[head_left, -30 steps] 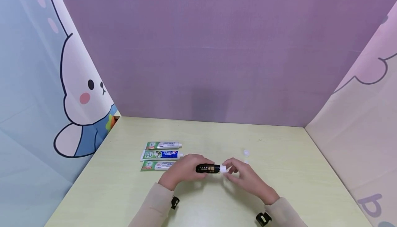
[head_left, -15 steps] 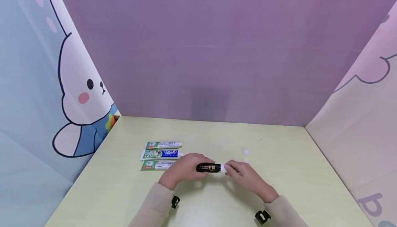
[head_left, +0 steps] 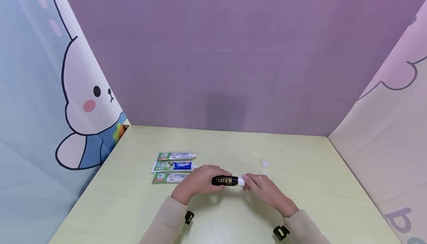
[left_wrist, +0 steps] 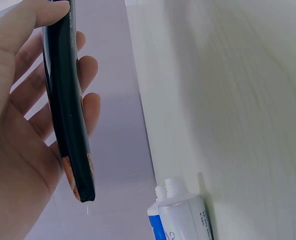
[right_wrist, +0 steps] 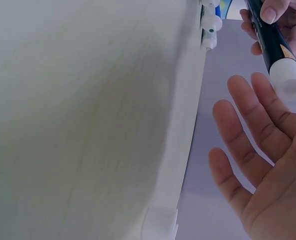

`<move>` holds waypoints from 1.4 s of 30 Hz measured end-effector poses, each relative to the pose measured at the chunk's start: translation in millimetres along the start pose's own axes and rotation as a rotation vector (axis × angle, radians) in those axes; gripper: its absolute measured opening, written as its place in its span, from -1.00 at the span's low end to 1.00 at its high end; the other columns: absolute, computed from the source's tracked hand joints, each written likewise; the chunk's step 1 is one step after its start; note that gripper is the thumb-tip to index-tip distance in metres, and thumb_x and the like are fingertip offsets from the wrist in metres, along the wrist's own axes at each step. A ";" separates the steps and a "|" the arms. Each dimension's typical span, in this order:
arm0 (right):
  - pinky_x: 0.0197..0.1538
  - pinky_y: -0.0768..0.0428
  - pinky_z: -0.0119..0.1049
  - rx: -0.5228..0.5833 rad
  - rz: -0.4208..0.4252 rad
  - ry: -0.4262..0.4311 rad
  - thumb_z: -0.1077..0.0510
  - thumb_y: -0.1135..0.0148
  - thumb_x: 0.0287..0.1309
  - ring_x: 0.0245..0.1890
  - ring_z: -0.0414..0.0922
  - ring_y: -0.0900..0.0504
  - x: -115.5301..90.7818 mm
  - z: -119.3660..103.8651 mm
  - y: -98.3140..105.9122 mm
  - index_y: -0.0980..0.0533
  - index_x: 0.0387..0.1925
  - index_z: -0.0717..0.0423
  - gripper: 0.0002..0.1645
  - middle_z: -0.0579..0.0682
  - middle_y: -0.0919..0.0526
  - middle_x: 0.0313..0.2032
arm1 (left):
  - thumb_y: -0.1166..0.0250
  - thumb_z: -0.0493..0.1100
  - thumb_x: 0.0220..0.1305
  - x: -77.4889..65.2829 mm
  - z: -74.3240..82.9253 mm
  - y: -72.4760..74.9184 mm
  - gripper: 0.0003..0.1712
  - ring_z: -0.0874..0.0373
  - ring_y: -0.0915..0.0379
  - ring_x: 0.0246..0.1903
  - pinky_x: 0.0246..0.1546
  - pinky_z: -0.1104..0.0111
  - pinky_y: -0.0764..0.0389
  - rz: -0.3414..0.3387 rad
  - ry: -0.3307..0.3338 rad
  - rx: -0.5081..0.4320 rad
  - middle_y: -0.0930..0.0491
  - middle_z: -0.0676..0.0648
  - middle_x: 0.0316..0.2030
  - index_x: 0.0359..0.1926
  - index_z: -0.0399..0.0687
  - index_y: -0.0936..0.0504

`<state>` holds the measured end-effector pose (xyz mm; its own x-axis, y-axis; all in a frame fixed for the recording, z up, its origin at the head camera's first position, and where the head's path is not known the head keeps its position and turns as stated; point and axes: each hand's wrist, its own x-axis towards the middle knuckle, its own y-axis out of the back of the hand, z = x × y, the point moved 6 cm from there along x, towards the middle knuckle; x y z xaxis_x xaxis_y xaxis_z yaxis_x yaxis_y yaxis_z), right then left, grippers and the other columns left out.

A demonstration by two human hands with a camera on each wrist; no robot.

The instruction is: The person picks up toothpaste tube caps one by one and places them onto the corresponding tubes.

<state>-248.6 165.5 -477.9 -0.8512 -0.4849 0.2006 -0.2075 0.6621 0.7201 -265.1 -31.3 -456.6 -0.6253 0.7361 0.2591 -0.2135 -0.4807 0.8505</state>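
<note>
My left hand [head_left: 201,180] grips a black toothpaste tube [head_left: 224,180] with gold lettering, holding it level above the table. In the left wrist view, the thumb lies on one side of the tube and the fingers curl behind it. The tube's white cap [head_left: 241,181] points right. My right hand [head_left: 267,190] pinches this cap between thumb and index finger; in the right wrist view its other fingers [right_wrist: 230,120] spread away from the cap. Left of the hands lie a green-and-white toothpaste tube [head_left: 175,156], a blue-and-green toothpaste tube [head_left: 173,166] and another green-and-white tube [head_left: 166,178], partly behind my left hand.
Small white caps [head_left: 265,163] lie on the pale wooden table [head_left: 300,162] beyond my right hand. The three lying tubes show bare nozzles [left_wrist: 175,186]. A purple panel [head_left: 213,51] stands at the table's back edge, with printed cloths at both sides.
The fingers of my right hand were spread around the cap a second ago; the thumb now lies against it, with the fingers lower. My left hand and the black tube have barely moved.
</note>
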 end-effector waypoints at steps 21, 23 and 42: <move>-0.06 -0.62 -0.18 0.082 0.049 0.053 -0.03 -0.29 0.34 -0.16 -0.22 -0.63 -9.6 0.6 1.9 -0.42 0.27 0.03 -0.45 0.08 -0.60 0.09 | -0.43 -0.11 0.20 -2.3 -5.3 -2.5 -0.53 0.41 -0.51 -0.23 -0.15 0.48 -0.56 -0.004 0.040 -0.013 -0.67 0.21 -0.07 0.17 0.19 -0.68; -0.07 -0.63 -0.14 0.077 0.061 0.087 0.01 -0.34 0.31 -0.16 -0.21 -0.64 -9.7 -1.6 1.8 -0.42 0.26 0.07 -0.44 0.10 -0.58 0.10 | -0.43 -0.11 0.20 -2.2 -5.2 -2.1 -0.53 0.41 -0.51 -0.23 -0.15 0.48 -0.56 -0.002 0.038 -0.015 -0.67 0.20 -0.07 0.17 0.18 -0.68; -0.20 -0.67 -0.19 0.037 0.135 0.205 0.32 -0.51 0.05 -0.22 -0.12 -0.66 -6.1 -9.0 1.0 -0.45 -0.02 0.03 -0.49 -0.12 -0.52 -0.08 | -0.43 -0.11 0.20 -1.5 -5.6 -1.1 -0.53 0.39 -0.49 -0.27 -0.17 0.49 -0.55 0.001 0.039 0.002 -0.67 0.19 -0.08 0.16 0.16 -0.68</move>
<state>-239.3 164.0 -472.5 -0.7574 -0.4944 0.4266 -0.1198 0.7474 0.6535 -268.1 -34.6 -460.5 -0.6541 0.7166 0.2420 -0.2114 -0.4803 0.8512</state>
